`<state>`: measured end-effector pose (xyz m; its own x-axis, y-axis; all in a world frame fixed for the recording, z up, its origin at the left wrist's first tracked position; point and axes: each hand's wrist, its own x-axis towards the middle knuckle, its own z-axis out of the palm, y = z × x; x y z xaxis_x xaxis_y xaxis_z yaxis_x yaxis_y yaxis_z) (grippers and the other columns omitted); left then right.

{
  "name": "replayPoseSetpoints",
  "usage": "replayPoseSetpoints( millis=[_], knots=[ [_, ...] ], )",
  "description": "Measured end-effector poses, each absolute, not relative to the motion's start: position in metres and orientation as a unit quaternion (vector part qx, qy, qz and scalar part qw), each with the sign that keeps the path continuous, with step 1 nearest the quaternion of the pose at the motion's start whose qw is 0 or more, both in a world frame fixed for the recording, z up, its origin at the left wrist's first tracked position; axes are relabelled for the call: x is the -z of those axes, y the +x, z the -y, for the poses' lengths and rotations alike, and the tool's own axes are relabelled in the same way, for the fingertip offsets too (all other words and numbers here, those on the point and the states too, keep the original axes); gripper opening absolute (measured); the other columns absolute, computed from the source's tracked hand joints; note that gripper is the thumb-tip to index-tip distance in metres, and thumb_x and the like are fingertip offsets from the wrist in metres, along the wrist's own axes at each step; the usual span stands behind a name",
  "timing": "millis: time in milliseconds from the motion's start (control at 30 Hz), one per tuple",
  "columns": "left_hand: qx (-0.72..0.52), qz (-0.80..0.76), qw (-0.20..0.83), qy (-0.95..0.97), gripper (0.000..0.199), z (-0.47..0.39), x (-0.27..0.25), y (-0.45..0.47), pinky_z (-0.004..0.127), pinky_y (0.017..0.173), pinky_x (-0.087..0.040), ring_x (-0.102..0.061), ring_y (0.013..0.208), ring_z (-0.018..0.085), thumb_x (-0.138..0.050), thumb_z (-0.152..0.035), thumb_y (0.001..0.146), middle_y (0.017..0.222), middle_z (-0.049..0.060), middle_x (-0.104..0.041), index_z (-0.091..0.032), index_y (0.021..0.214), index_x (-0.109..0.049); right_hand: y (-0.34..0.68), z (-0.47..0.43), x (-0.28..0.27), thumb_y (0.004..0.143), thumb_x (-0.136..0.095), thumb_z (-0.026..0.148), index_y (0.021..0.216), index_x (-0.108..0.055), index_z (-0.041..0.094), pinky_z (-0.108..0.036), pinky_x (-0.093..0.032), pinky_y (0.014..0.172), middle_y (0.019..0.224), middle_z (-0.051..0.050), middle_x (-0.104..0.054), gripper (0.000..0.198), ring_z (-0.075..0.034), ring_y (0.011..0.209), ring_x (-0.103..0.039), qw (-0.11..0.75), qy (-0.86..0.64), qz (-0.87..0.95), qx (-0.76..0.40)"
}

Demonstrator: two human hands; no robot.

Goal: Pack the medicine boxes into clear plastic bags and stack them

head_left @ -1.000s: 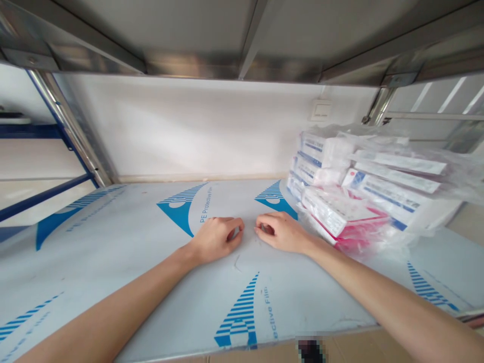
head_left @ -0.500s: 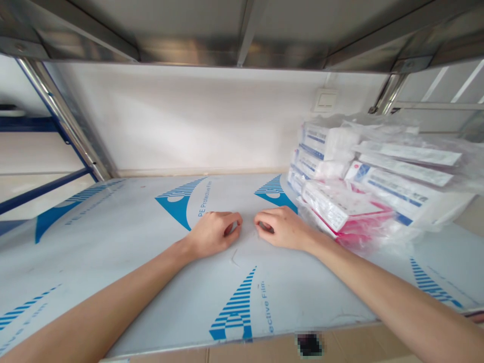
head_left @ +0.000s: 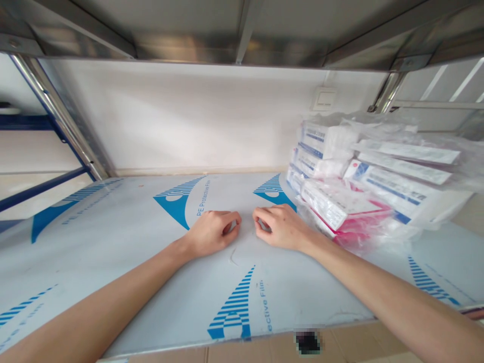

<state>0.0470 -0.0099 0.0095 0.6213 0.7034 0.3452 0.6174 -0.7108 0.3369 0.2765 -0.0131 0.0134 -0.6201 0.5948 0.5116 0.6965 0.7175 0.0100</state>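
Observation:
My left hand (head_left: 214,233) rests on the film-covered shelf (head_left: 151,297), thumb and index fingertips pinched together in a small loop. Facing it a short gap away, my right hand (head_left: 282,227) lies in the same curled pinch. Nothing shows in either hand. Just right of my right hand is a white and pink box (head_left: 340,201) in clear plastic wrap, at the front of a pile of white and blue boxes (head_left: 397,186), also bagged in plastic. My right forearm passes in front of this pile without visibly holding any of it.
A metal upper shelf (head_left: 189,30) hangs low over the workspace. Metal posts stand at the left (head_left: 62,116) and right (head_left: 391,93). Behind is a white wall (head_left: 196,116) with a switch (head_left: 324,99). Brown cardboard (head_left: 242,354) shows below the front edge.
Both hands keep their pinched pose in the same place on the shelf. The whole view has shifted very slightly; the boxes have not moved.

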Motion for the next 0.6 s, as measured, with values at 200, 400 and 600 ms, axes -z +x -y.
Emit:
replayPoseSetpoints(
  millis=[200, 400, 600],
  knots=[
    [-0.234, -0.364, 0.095, 0.897, 0.011, 0.0098, -0.0090, 0.0469, 0.023, 0.057, -0.033, -0.046, 0.053, 0.010, -0.054, -0.017, 0.085, 0.062, -0.005, -0.054, -0.020, 0.090, -0.063, 0.2778, 0.0120, -0.0137, 0.078, -0.057, 0.013, 0.078, -0.061, 0.019, -0.026, -0.034, 0.061, 0.066, 0.003, -0.066, 0.008, -0.012, 0.057, -0.054, 0.254, -0.377, 0.886, 0.089],
    [-0.229, -0.366, 0.091, 0.897, 0.013, 0.0103, -0.0089, 0.0464, 0.023, 0.057, -0.033, -0.046, 0.054, 0.010, -0.053, -0.017, 0.085, 0.063, -0.005, -0.055, -0.020, 0.091, -0.064, 0.2781, 0.0114, -0.0126, 0.076, -0.059, 0.012, 0.078, -0.063, 0.020, -0.025, -0.034, 0.060, 0.062, 0.004, -0.063, 0.009, -0.011, 0.055, -0.051, 0.268, -0.388, 0.879, 0.074],
    [-0.231, -0.367, 0.094, 0.896, 0.013, 0.0109, -0.0104, 0.0459, 0.023, 0.057, -0.033, -0.047, 0.054, 0.010, -0.052, -0.018, 0.086, 0.064, -0.004, -0.056, -0.020, 0.091, -0.064, 0.2788, 0.0093, -0.0106, 0.076, -0.059, 0.012, 0.078, -0.063, 0.020, -0.025, -0.034, 0.059, 0.062, 0.004, -0.063, 0.009, -0.011, 0.054, -0.051, 0.269, -0.393, 0.876, 0.075]
  ],
)
